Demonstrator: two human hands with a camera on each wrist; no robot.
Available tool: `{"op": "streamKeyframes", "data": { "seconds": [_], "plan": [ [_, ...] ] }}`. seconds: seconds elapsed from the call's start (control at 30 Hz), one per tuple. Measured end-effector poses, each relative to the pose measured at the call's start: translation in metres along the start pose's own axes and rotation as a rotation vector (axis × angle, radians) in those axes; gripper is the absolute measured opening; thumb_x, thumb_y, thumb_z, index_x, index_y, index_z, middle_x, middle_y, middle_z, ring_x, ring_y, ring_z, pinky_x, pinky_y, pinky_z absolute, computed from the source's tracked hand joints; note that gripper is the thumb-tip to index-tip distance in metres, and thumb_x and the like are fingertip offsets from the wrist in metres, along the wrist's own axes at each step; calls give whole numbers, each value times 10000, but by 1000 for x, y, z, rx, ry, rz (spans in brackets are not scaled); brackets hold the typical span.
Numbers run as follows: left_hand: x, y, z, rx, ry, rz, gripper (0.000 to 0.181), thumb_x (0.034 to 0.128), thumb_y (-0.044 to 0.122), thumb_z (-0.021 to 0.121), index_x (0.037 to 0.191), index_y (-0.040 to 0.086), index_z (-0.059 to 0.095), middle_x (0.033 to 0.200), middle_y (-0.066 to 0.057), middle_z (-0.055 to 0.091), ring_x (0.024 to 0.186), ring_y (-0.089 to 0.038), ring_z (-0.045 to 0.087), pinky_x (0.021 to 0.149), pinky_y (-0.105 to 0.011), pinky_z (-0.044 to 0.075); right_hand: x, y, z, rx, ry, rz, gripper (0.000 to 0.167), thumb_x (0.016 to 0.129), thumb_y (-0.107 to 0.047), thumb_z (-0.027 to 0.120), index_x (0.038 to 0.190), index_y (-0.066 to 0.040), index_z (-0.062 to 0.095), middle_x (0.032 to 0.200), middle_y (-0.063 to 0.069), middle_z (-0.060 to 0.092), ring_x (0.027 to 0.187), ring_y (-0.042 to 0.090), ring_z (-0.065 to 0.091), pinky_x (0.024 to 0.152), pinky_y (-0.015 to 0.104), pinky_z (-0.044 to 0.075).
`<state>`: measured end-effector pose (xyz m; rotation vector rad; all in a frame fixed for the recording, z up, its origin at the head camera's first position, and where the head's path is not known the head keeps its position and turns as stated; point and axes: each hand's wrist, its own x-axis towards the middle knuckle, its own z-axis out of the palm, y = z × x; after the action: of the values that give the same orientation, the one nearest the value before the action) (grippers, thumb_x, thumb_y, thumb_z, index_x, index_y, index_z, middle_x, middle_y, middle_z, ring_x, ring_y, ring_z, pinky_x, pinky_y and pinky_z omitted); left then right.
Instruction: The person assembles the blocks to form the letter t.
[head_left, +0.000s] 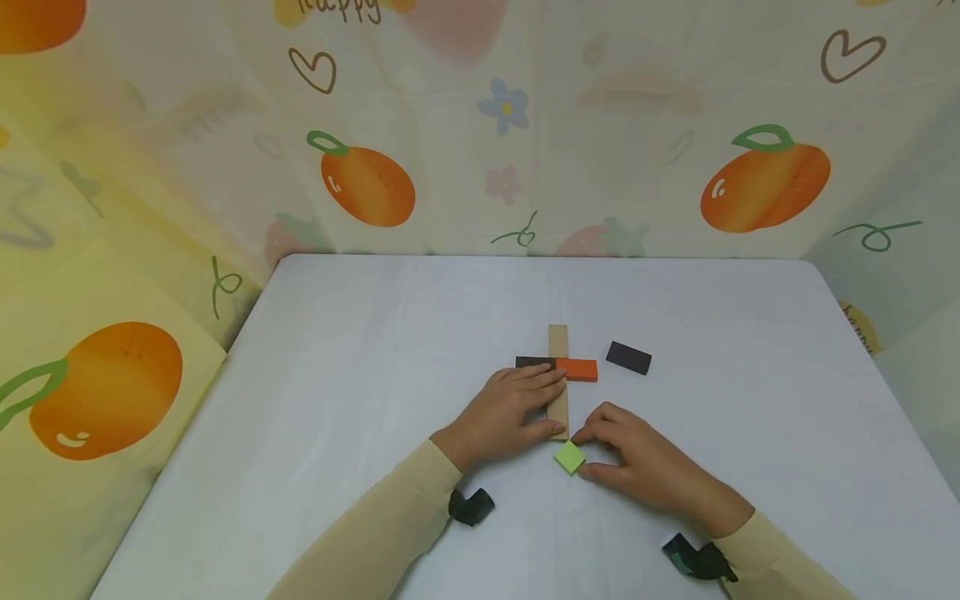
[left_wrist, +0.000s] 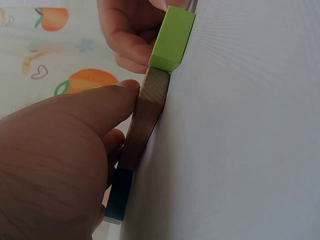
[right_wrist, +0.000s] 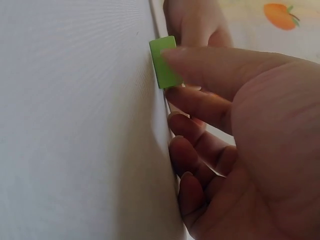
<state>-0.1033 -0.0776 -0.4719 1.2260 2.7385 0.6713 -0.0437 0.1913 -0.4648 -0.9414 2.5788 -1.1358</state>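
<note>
In the head view, plain wooden blocks [head_left: 558, 340] form an upright line on the table, crossed by a dark block [head_left: 531, 362] and an orange block [head_left: 577, 370]. My left hand [head_left: 517, 410] rests on this cross, fingertips over the dark block and thumb on the lower wooden block [head_left: 558, 407]. A light green block [head_left: 570, 457], turned like a diamond, has a corner against or very near that block's lower end. Thumb and index finger of my right hand [head_left: 648, 458] pinch the green block, also seen in the right wrist view [right_wrist: 165, 62].
A loose dark block [head_left: 629, 357] lies to the right of the orange one. All of it sits on a white table [head_left: 360, 333]. A fruit-patterned cloth [head_left: 465, 167] hangs behind the far edge. Dark straps [head_left: 472, 507] show at both wrists.
</note>
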Motion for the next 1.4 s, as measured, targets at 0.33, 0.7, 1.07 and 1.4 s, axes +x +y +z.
{"op": "streamKeyframes", "data": {
  "seconds": [0.33, 0.7, 1.07, 1.4],
  "plan": [
    [-1, 0, -1, -15, -5, -4, 688, 1082, 496, 681, 1634, 124, 507, 1681, 25, 439, 1599, -156, 302, 1250, -458, 290, 0, 7, -3, 36, 7, -12, 362, 974, -243, 871, 1299, -164, 733, 1231, -89, 663, 1053, 105, 615, 926, 319, 554],
    [-1, 0, 0, -21, 1, -4, 679, 1083, 484, 683, 1630, 119, 515, 1676, 13, 450, 1595, -164, 314, 1250, -464, 294, 0, 3, -13, 121, 45, -45, 464, 974, -216, 869, 1391, -123, 688, 1243, -33, 683, 1039, 174, 627, 892, 339, 547],
    [0, 0, 1, -19, -7, -12, 679, 1080, 483, 688, 1628, 120, 519, 1675, 24, 451, 1596, -166, 313, 1256, -467, 284, -1, 5, -31, 235, 88, -31, 561, 1004, -95, 809, 1513, -43, 578, 1311, 74, 679, 1120, 258, 663, 909, 356, 571],
    [0, 0, 0, -21, -7, -6, 677, 1077, 474, 698, 1623, 115, 522, 1672, 14, 456, 1590, -191, 333, 1251, -456, 290, 3, 13, -51, 297, 148, -87, 545, 1050, 55, 629, 1573, -35, 505, 1335, 223, 638, 1197, 292, 616, 958, 312, 530]
  ]
}}
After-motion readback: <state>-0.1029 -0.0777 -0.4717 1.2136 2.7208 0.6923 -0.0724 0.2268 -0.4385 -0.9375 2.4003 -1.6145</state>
